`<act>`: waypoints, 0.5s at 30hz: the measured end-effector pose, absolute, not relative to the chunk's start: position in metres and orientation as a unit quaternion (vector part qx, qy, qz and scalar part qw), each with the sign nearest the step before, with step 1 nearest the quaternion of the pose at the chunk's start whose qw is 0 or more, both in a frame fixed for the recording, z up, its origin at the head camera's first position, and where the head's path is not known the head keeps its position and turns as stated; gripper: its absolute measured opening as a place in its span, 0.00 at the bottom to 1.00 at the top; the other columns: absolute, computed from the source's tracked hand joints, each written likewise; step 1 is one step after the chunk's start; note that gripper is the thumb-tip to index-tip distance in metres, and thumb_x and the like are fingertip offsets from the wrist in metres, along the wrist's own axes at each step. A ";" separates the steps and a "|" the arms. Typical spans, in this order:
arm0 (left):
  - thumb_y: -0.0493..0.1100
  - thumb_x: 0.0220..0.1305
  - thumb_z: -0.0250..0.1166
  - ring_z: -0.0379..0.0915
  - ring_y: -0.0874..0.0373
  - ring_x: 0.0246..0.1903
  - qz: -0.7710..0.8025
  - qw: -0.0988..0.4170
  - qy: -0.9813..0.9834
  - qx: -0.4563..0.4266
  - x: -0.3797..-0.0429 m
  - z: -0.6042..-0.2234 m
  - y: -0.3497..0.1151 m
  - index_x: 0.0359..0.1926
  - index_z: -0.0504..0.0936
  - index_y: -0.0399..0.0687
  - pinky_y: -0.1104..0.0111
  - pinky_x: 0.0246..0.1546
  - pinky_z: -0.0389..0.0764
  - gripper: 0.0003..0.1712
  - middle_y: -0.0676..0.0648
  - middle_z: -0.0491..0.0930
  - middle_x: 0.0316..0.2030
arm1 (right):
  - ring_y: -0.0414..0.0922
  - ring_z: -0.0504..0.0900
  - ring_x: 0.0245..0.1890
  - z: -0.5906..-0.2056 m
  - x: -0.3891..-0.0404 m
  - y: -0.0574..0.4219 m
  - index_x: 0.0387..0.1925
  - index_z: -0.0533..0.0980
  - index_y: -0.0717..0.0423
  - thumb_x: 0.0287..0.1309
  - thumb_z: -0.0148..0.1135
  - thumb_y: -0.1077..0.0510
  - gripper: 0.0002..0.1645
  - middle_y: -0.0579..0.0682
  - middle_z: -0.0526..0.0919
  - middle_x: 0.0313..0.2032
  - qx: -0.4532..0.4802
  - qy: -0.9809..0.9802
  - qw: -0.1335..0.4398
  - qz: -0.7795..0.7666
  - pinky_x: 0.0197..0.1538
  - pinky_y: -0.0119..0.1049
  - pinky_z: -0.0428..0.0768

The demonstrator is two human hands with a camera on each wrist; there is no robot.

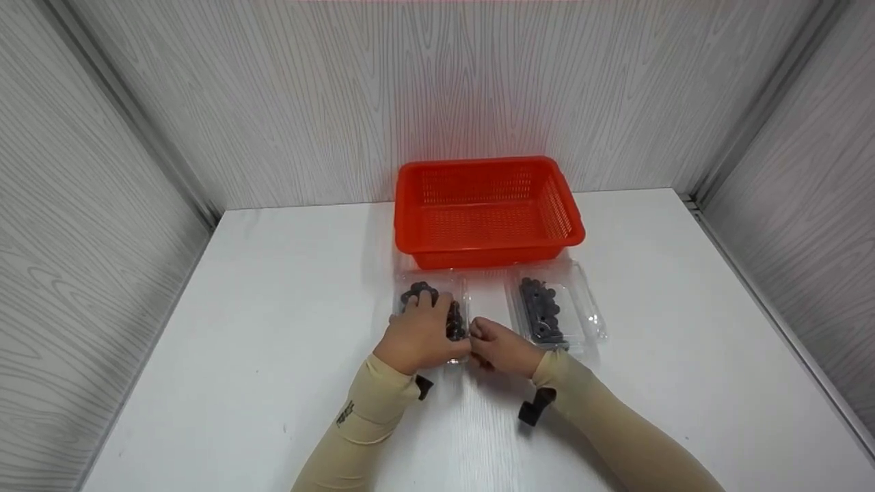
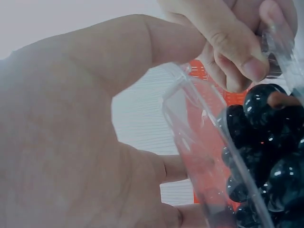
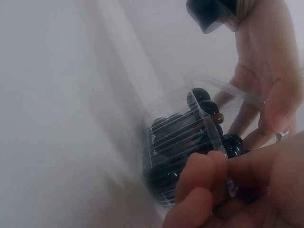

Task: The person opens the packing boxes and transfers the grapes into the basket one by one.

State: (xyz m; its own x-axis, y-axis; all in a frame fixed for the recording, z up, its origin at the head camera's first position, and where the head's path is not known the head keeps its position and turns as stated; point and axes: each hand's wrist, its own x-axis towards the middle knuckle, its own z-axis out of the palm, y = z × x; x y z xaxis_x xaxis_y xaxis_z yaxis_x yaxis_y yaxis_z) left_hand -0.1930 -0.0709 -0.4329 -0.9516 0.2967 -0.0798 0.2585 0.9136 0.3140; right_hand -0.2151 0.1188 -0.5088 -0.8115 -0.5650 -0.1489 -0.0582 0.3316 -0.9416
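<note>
A clear plastic box (image 1: 467, 285) of dark grapes (image 1: 454, 322) sits in front of the red basket. My left hand (image 1: 417, 336) reaches over it from the left, fingers spread along its far side and thumb toward the near right corner; in the left wrist view these fingers lie behind the clear wall (image 2: 213, 147). My right hand (image 1: 504, 348) pinches the box's edge at that corner, its curled fingers (image 3: 197, 173) against the plastic in the right wrist view. The grapes (image 3: 166, 137) show through the ribbed side there. My left palm hides part of the box.
A second clear box (image 1: 574, 301) with dark grapes (image 1: 541, 311) lies to the right, its clear lid folded out on its right side. The red slotted basket (image 1: 489, 256) stands behind both boxes against the back wall (image 1: 328, 102). Side walls flank the white table (image 1: 273, 307).
</note>
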 end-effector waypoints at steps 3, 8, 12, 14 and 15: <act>0.62 0.55 0.65 0.72 0.39 0.54 0.147 0.056 0.976 0.150 -0.193 -0.434 -0.071 0.64 0.71 0.45 0.35 0.48 0.79 0.41 0.35 0.74 0.54 | 0.42 0.67 0.22 -0.510 -0.214 0.117 0.30 0.61 0.53 0.78 0.47 0.62 0.15 0.47 0.70 0.23 -0.199 0.786 0.228 -0.539 0.27 0.34 0.69; 0.63 0.54 0.72 0.73 0.38 0.54 0.133 0.048 0.978 0.153 -0.194 -0.437 -0.068 0.63 0.73 0.46 0.34 0.47 0.79 0.42 0.34 0.74 0.54 | 0.40 0.66 0.21 -0.511 -0.213 0.114 0.27 0.61 0.52 0.75 0.51 0.63 0.17 0.44 0.66 0.21 -0.203 0.826 0.166 -0.500 0.26 0.33 0.66; 0.66 0.51 0.77 0.73 0.36 0.57 0.114 0.040 0.981 0.148 -0.194 -0.440 -0.065 0.65 0.73 0.46 0.30 0.48 0.77 0.47 0.33 0.73 0.57 | 0.38 0.65 0.22 -0.509 -0.212 0.112 0.24 0.64 0.51 0.72 0.58 0.61 0.19 0.41 0.64 0.19 -0.200 0.871 0.090 -0.440 0.27 0.32 0.64; 0.68 0.49 0.78 0.73 0.36 0.57 0.106 0.034 0.983 0.148 -0.193 -0.442 -0.064 0.65 0.73 0.46 0.30 0.47 0.77 0.50 0.33 0.74 0.58 | 0.39 0.65 0.22 -0.507 -0.210 0.112 0.24 0.65 0.50 0.71 0.59 0.58 0.19 0.41 0.64 0.19 -0.191 0.886 0.076 -0.415 0.27 0.33 0.63; 0.68 0.47 0.79 0.73 0.36 0.57 0.104 0.031 0.983 0.147 -0.193 -0.443 -0.063 0.65 0.73 0.46 0.30 0.47 0.77 0.51 0.33 0.74 0.58 | 0.39 0.65 0.22 -0.506 -0.209 0.112 0.24 0.66 0.50 0.72 0.60 0.57 0.19 0.41 0.64 0.19 -0.187 0.893 0.072 -0.403 0.27 0.33 0.63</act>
